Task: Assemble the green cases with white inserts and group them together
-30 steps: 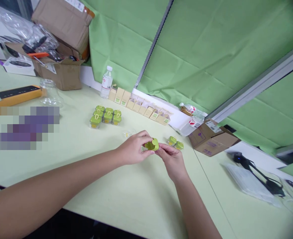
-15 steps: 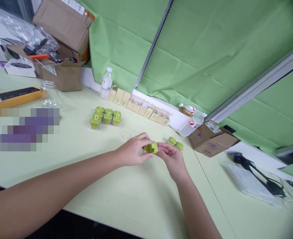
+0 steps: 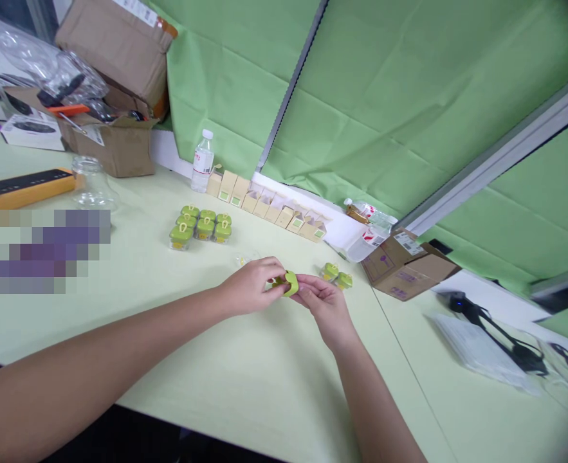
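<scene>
A small green lid (image 3: 291, 283) is held between my two hands above the table, its hollow side facing left. My left hand (image 3: 251, 286) grips its left side, thumb and fingers closed and partly inside the rim. My right hand (image 3: 326, 307) pinches the right edge between thumb and fingers. Behind my left hand a small clear container (image 3: 246, 258) rests on the table, partly hidden. Two small green-lidded containers (image 3: 344, 280) sit just beyond my right hand. Several more green-lidded containers (image 3: 205, 226) stand grouped farther left.
Small tan cartons (image 3: 262, 207) line the table's back edge beside an upright water bottle (image 3: 202, 161). Lying bottles (image 3: 371, 235) and a cardboard box (image 3: 406, 265) are at the right. A glass jar (image 3: 91, 183), a power strip (image 3: 33, 186) and a filled cardboard box (image 3: 114, 148) occupy the left.
The green lid has turned so less of its inside shows, and my left fingers reach further into it. The whole view has shifted slightly.
</scene>
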Available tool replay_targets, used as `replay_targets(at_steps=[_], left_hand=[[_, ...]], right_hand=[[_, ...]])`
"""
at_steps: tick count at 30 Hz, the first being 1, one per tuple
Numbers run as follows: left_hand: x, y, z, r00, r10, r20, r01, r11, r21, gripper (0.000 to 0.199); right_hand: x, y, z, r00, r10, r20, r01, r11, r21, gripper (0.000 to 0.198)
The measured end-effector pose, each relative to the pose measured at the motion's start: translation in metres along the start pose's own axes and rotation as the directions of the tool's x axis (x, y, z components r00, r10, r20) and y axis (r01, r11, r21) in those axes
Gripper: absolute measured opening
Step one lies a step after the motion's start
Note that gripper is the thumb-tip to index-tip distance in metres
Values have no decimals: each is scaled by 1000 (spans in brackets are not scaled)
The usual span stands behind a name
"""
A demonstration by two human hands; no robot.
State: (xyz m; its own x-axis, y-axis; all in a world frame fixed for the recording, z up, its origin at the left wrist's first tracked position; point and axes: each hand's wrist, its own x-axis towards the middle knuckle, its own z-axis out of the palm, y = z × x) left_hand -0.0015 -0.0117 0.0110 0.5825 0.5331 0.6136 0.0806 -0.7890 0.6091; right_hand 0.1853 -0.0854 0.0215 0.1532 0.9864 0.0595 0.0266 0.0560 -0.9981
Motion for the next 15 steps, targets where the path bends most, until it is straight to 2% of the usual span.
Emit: replay_targets(at_steps=[5,10,15], left_hand=[[0,-1,1,1000,-4,26,1,996,91,12],[-2,2,1,996,11,92,-25,987,158,10],[-2,3,-1,997,18,72,-29,986,165,5]], right_hand=[[-5,-4,4,997,-28,75,30,999,-33,34],[-8,-4,10,986,-58,159,72,994,-84,51],[-8,-5,11,987,-59,152,71,995,-72,43]])
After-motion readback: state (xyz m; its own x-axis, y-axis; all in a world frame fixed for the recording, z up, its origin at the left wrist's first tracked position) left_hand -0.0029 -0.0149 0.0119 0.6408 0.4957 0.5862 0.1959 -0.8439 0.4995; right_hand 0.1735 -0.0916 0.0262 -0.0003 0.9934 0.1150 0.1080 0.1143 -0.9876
